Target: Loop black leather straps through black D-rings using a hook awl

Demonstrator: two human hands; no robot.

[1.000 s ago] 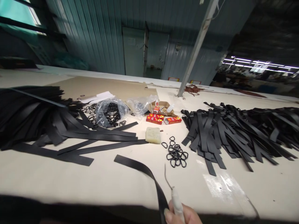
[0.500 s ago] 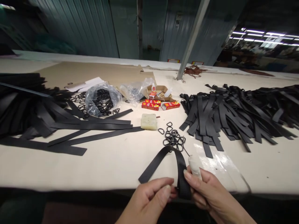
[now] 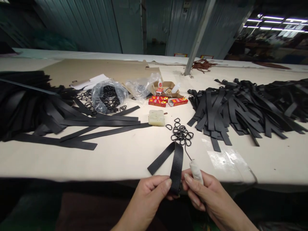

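Pinching black strap [image 3: 176, 163] in left hand [image 3: 151, 194], white-handled wire tool [image 3: 196, 172] in right hand [image 3: 207, 191]; best kept clear of D-rings [image 3: 182, 132].

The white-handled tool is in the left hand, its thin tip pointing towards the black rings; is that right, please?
Not quite: the head view shows the tool in the right hand, its thin tip pointing towards the black rings.

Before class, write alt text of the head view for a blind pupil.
The left hand pinches a bent black strap; the right hand holds a white-handled tool. Beyond, on a pale table, black rings lie between two strap piles.
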